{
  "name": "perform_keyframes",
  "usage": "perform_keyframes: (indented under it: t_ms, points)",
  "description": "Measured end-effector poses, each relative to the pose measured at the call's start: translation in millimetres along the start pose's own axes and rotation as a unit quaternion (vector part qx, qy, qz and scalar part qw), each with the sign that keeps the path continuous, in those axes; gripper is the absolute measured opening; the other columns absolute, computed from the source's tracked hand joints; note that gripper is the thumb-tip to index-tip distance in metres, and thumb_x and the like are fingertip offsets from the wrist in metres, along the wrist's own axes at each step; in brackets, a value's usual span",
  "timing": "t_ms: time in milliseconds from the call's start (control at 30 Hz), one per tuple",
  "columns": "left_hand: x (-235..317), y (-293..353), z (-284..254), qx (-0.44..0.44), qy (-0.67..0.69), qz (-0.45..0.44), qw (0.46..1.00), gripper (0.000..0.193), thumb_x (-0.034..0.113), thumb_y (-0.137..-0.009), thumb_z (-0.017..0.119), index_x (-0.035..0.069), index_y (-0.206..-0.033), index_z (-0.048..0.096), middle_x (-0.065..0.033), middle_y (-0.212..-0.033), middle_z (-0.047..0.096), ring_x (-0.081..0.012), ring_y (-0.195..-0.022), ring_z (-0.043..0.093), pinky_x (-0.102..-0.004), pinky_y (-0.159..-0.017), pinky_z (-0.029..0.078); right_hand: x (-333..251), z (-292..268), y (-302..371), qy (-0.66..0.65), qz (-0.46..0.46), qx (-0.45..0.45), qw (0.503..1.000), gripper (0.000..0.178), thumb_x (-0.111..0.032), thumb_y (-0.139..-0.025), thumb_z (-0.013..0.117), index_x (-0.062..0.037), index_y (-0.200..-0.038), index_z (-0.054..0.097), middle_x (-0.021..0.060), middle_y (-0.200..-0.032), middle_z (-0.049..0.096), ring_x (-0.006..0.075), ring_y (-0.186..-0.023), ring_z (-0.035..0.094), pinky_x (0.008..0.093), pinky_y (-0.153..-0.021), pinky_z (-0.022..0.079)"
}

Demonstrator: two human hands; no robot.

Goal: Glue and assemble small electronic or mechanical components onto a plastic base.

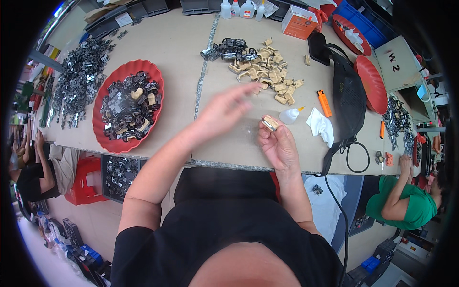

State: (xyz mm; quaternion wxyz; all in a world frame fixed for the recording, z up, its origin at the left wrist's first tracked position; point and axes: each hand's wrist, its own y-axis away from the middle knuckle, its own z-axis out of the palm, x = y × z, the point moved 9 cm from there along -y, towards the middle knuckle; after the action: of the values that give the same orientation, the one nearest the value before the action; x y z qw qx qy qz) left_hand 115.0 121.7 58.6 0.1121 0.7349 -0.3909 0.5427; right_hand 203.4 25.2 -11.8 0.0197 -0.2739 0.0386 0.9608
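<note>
One white bottle (288,115) and cloth (320,126) near the right hand (281,147), tan piece (270,123) in its pinch; left hand (224,110) loosely spread.

So this one's a head-worn fisheye, the left of a side-by-side pair, looking pretty steeply down past the wearer's black shirt (215,227) at the tabletop (167,43). The shirt is super close and fills the bottom, the left hand (225,112) and right hand (280,146) sit mid-frame a bit further off, and the tabletop's far side runs along the top. It's crazy wide too: grabs some floor (79,215), plus a co-worker in green (406,201) tipped sideways at right, edges bending toward the round dark rim.
</note>
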Motion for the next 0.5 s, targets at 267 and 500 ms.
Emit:
perform_keyframes:
  t_ms: [267, 500]
  points:
    - [-96, -70, -96, 0.133, -0.352, -0.054, 0.925, 0.044, -0.003, -0.071, 0.050, 0.006, -0.115, 0.052, -0.0163, -0.110, 0.055, -0.0320, -0.102, 0.051, -0.0420, -0.089, 0.040, 6, 7, -3, -0.004, 0.023, -0.014, 1.000, 0.042, -0.024, -0.075, 0.072, -0.0016, -0.103, 0.052, 0.0113, -0.099, 0.057, 0.0130, -0.078, 0.053, 0.0232, -0.072, 0.046]
    - [-36, 7, -52, 0.037, -0.389, -0.043, 0.919, 0.042, 0.002, -0.071, 0.056, 0.006, -0.113, 0.052, -0.0139, -0.094, 0.058, -0.0318, -0.093, 0.054, -0.0419, -0.080, 0.043, 7, 4, -2, -0.014, 0.030, -0.023, 0.999, 0.036, -0.017, -0.075, 0.071, -0.0028, -0.102, 0.052, 0.0108, -0.099, 0.057, 0.0123, -0.077, 0.053, 0.0224, -0.070, 0.045]
